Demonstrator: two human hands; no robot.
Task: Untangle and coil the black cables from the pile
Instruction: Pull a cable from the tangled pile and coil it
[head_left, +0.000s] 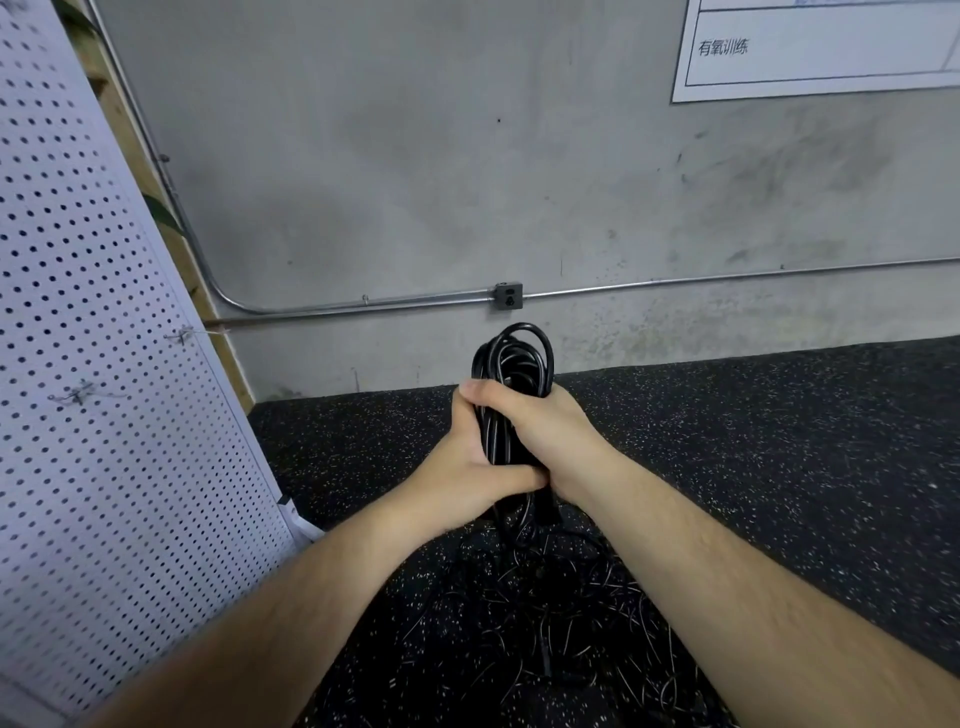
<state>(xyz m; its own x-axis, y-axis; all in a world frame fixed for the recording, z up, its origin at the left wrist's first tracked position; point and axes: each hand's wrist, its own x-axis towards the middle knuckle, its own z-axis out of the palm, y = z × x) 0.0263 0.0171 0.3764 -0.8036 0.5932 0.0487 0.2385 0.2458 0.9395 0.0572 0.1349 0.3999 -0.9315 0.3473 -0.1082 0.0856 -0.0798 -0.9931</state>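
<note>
A bundle of black cable (511, 358) stands upright in front of me, its loops sticking out above my fists. My left hand (467, 462) grips the lower part of the bundle, thumb laid across it. My right hand (535, 415) wraps around the bundle from the right, fingers curled over its upper part. Loose ends hang below the hands toward the pile of black cables (545, 613) on the floor between my forearms. The pile is hard to make out against the dark floor.
The floor (779, 467) is black rubber with white flecks. A grey concrete wall (415, 182) rises behind, with a metal conduit and a socket box (508, 296). A white pegboard panel (104, 364) leans at the left. A white sign (815, 47) hangs top right.
</note>
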